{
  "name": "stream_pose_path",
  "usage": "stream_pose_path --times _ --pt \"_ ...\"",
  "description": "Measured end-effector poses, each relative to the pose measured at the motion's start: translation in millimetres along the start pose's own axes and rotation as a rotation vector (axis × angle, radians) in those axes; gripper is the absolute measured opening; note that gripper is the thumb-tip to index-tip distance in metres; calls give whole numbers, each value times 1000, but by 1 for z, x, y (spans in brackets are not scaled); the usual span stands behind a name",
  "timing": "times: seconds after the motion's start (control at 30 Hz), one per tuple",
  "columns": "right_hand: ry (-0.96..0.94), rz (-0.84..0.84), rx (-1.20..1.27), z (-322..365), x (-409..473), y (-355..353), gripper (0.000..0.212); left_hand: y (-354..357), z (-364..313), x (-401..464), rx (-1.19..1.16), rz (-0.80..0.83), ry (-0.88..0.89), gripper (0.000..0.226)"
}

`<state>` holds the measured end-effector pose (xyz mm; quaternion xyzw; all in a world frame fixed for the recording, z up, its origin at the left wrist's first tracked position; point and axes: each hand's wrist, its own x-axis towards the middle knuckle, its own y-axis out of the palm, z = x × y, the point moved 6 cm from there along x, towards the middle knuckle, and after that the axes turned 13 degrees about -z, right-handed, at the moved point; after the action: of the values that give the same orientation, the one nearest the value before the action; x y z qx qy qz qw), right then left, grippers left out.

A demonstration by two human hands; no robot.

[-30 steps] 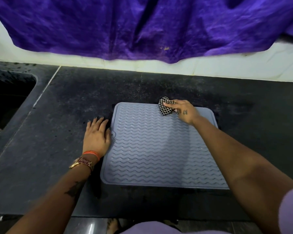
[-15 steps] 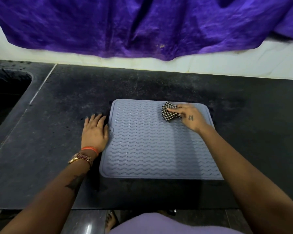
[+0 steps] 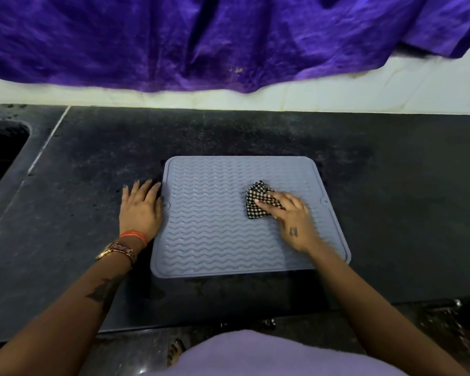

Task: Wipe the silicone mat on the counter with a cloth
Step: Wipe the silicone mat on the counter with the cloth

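A grey-blue silicone mat (image 3: 215, 226) with a wavy ribbed surface lies flat on the black counter (image 3: 391, 199). A small black-and-white checked cloth (image 3: 257, 203) is bunched on the mat's right half. My right hand (image 3: 292, 221) presses on the cloth, fingers laid over it and slightly blurred. Flat on the counter, my left hand (image 3: 140, 210) rests against the mat's left edge, its fingers spread and the thumb touching the rim.
A dark sink basin (image 3: 0, 150) opens at the far left of the counter. A purple fabric (image 3: 228, 42) hangs over the white wall behind. The counter's front edge runs just below the mat.
My right hand has dragged the cloth from the mat's far edge toward me, down to the mat's right-centre. My left hand has stayed at the left edge.
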<state>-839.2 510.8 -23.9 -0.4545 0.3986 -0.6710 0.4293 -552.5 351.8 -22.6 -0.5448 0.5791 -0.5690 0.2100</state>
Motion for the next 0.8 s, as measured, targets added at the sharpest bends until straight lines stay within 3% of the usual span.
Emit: stream_pose_path --times 0.1,0.23,0.4,0.5,0.67,0.8 --pt "32 33 84 0 13 -7 57 0 -4 3 -14 0 -36 40" --pt "-14 30 206 6 3 -18 59 -2 -15 8 -90 -31 -86 42" --pt "61 -125 151 19 -42 -12 59 4 -42 4 -156 -22 -34 46" --pt "77 -56 192 18 -29 -19 56 9 -50 0 -182 -19 -11 41" --pt "18 -68 204 16 -64 -33 55 12 -53 -2 -207 -36 -35 42" --pt "22 -81 187 19 -79 -26 53 17 -70 -6 -201 -6 43 40"
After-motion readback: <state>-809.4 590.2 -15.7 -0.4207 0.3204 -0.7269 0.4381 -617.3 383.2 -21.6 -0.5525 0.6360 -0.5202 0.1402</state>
